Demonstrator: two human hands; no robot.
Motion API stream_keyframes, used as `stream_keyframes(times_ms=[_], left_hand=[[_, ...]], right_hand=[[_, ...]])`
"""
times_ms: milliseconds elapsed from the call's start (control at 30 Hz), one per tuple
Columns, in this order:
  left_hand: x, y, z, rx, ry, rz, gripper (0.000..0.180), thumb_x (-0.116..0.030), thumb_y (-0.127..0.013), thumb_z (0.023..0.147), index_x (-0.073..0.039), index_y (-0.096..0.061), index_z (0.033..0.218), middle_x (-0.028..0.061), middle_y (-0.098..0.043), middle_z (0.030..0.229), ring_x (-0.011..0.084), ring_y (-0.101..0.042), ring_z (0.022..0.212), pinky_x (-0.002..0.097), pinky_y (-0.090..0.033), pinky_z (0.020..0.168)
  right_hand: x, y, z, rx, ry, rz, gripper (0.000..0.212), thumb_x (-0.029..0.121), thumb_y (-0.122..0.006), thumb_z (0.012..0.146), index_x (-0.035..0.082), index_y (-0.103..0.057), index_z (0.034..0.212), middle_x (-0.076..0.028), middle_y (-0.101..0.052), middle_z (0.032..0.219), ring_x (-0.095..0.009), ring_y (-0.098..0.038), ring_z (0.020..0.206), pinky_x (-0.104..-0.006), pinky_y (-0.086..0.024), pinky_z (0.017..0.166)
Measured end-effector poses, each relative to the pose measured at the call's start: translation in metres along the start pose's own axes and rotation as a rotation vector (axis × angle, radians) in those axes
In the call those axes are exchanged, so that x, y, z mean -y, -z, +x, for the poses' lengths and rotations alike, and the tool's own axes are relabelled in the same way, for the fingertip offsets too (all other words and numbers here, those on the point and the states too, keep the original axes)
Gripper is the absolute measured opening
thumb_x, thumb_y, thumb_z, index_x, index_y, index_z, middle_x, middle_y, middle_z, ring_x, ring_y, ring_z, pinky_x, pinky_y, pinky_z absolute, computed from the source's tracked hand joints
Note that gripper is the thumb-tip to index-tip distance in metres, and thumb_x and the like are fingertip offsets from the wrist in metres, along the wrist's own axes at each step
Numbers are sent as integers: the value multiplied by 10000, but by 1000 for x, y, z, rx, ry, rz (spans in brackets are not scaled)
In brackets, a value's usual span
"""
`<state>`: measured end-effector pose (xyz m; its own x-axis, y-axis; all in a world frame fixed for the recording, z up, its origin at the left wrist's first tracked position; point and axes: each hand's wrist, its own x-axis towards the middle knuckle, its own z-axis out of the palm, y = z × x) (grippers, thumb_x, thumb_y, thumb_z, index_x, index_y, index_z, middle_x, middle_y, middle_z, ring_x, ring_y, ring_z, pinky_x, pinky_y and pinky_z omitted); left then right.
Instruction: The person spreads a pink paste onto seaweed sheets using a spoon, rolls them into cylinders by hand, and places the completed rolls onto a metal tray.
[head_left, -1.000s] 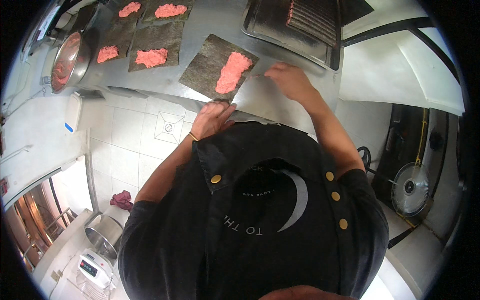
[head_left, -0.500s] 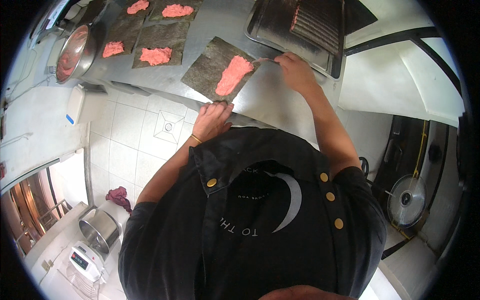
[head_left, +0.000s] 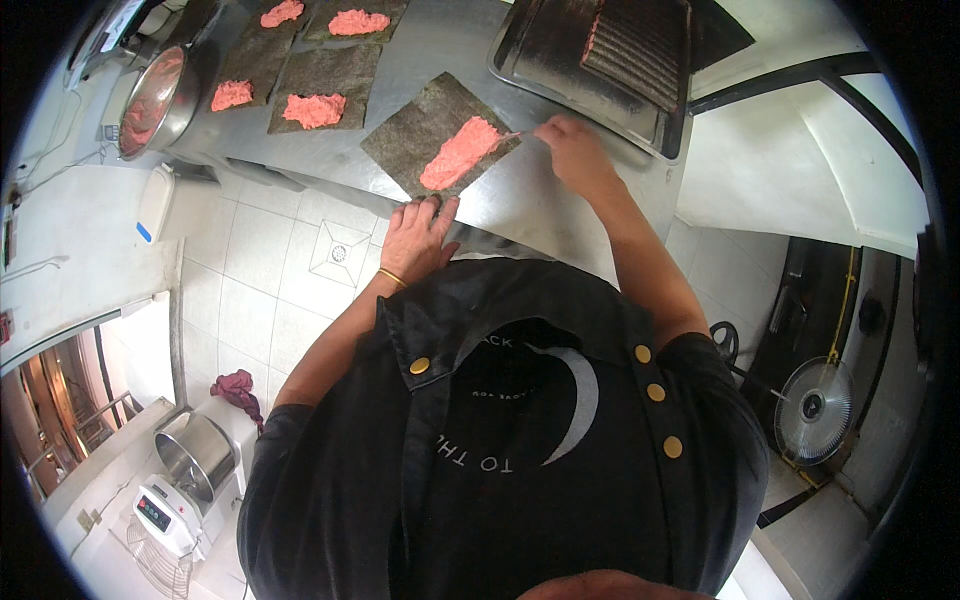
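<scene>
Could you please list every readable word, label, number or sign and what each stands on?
I don't copy out wording; it stands here:
Black top: pale lettering beside a grey crescent; its smallest line is too blurred to read.
Dark panel on white machine: markings too small to read.
Fan hub: mark too small to read.
Dark sheets: no text visible.
</scene>
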<state>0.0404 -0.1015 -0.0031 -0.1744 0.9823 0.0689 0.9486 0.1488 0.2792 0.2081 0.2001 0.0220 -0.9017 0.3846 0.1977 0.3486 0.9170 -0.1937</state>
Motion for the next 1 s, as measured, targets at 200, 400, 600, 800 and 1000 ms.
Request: stream_keyframes(times_ms=[200,400,600,800,1000], left_hand=[[1,-7,-2,-61,28,-50,812,-324,-862,807,-165,-523,1528,135,-565,1311,349,-551,1213,469,-436,1036],[1,-3,2,-6,11,-25,761,-328,-838,823,-128,-543,1496,132,-564,1328,335,-535,1265,468,-433,1030],[8,-4,6,-34,-27,-36,743,-320,-853,815,-158,-564,1480,162,-569,1322,366,-547,1230,490,-443,1037],[22,12,23,16,-125,-18,727,-354,-867,799,-165,-589,1443,155,-553,1439,366,-461,1436,515,-366,1161],[33,20,35,-10,-95,-22,786,-362,-862,815,-104,-548,1488,198,-516,1506,402,-438,1474,543,-345,1194]], right_hand=[[15,-4,0,-10,-466,361,369,290,-753,887,120,-661,1202,-142,-740,1131,-358,-716,1037,-486,-567,892],[31,-33,22,22,-562,340,510,378,-804,863,121,-616,1262,-158,-750,1157,-378,-721,1078,-493,-564,921],[37,-25,-19,16,-582,312,574,327,-821,847,87,-571,1305,-189,-711,1230,-389,-692,1144,-508,-546,954],[70,-12,-103,-49,-676,322,571,256,-777,883,61,-529,1359,-213,-675,1230,-414,-678,1105,-514,-545,942],[89,23,-130,-92,-604,370,420,88,-632,947,90,-577,1363,-204,-679,1184,-406,-685,1074,-513,-568,897]])
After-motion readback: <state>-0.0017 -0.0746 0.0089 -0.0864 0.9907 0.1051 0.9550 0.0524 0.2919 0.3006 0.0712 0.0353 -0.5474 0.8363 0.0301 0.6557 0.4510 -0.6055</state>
